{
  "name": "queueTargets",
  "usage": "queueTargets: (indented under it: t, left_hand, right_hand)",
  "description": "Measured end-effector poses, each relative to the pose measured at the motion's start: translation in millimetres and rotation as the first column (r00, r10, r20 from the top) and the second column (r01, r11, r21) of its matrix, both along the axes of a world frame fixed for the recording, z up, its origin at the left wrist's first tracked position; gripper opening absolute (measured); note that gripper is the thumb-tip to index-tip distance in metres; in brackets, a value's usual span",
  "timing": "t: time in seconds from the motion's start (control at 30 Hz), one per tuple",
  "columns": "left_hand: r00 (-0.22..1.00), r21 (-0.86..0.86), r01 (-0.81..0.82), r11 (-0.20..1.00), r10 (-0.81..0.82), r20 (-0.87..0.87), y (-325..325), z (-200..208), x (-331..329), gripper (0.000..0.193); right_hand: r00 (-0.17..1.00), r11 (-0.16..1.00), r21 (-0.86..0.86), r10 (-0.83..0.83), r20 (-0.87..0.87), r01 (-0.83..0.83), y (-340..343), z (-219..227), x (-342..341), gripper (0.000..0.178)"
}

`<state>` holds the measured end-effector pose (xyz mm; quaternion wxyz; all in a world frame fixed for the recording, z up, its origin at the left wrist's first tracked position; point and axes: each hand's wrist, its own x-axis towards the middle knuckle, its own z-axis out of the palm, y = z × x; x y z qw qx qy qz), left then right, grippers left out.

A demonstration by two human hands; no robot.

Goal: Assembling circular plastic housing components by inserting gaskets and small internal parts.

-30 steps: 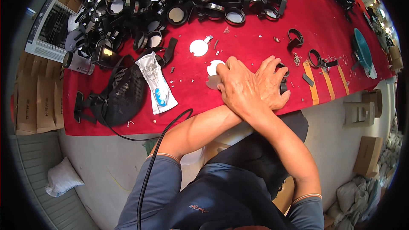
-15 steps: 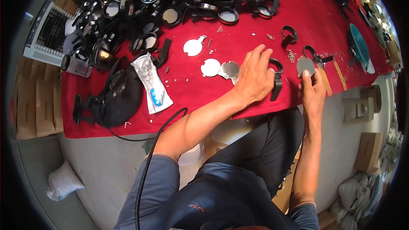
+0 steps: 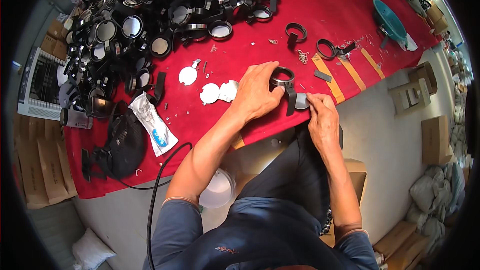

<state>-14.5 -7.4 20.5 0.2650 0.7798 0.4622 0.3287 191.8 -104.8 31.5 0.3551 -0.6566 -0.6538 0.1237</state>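
My left hand [image 3: 255, 92] is closed round a black ring with a handle [image 3: 283, 72] near the table's front edge. The ring is propped upright with its handle hanging toward me. Just right of the handle, my right hand [image 3: 324, 119] pinches a thin grey metal disc [image 3: 301, 101] between thumb and fingers. The disc is beside the handle; whether they touch I cannot tell. Left of my left hand lie flat silvery discs: one with a small tab [image 3: 188, 75], one notched [image 3: 210, 93], and another [image 3: 228, 90] partly behind the hand.
A large heap of black rings with lids [image 3: 160, 15] fills the far left of the red cloth [image 3: 240, 60]. Two loose black rings [image 3: 296, 32] and small springs [image 3: 303, 57] lie beyond my hands. A teal basin [image 3: 391, 20], black mesh cap [image 3: 129, 132] and white packet [image 3: 154, 122] are around.
My left hand has closed on the black ring. My right hand has brought the disc leftward, close to the ring's handle. The whole view has shifted.
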Motion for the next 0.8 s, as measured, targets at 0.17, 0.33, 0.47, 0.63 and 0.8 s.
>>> queueTargets:
  t: [0.17,0.33,0.47,0.63,0.8]
  left_hand:
    - [1.000,-0.048,-0.001,0.999,0.001,0.002,1,9,-1,0.063]
    - [1.000,-0.017,0.007,1.000,-0.008,-0.002,6,2,-4,0.061]
    - [0.999,-0.089,-0.029,0.996,0.032,0.033,4,6,-4,0.059]
    - [0.974,-0.029,-0.110,0.993,0.114,0.198,5,1,1,0.062]
    - [0.947,-0.060,-0.078,0.995,0.093,0.309,5,-7,4,0.066]
  right_hand:
    - [0.999,1.000,0.004,-0.028,0.016,0.028,-4,0,10,0.023]
    - [0.994,0.994,-0.088,-0.078,-0.073,0.071,-12,-2,20,0.024]
    - [0.984,0.992,-0.104,-0.084,-0.157,0.068,-21,2,20,0.026]
    - [0.834,0.942,-0.137,-0.334,-0.440,0.305,-12,3,26,0.022]
    - [0.823,0.971,-0.022,-0.214,-0.526,0.239,35,20,-2,0.025]
